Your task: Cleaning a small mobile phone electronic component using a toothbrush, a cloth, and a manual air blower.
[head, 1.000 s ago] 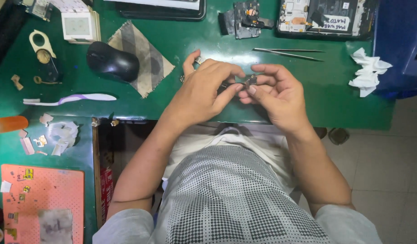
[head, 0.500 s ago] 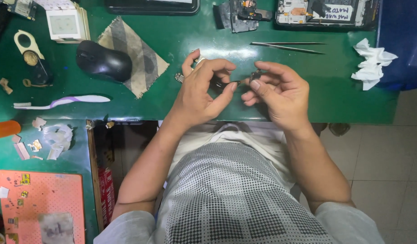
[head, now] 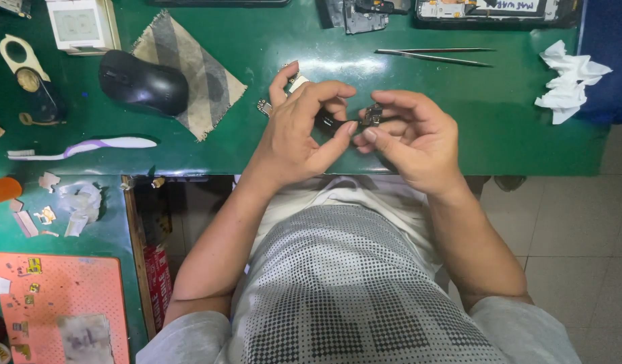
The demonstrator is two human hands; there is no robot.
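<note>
Mid-frame above the green bench (head: pixel 257 145), two hands, left (head: pixel 299 135) and right (head: pixel 412 138), pinched one small dark part (head: pixel 354 120) between them. One black mouse (head: pixel 142 82) and one toothbrush (head: pixel 81 147) lay left.

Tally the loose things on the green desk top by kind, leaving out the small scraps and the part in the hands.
Black computer mouse: 1
Grey checked cloth: 1
White and purple toothbrush: 1
Thin metal tweezers: 1
Crumpled white tissue: 1
Total: 5

Single head-worn view, steeply down, seemingly close over green table (head: pixel 257 40).
</note>
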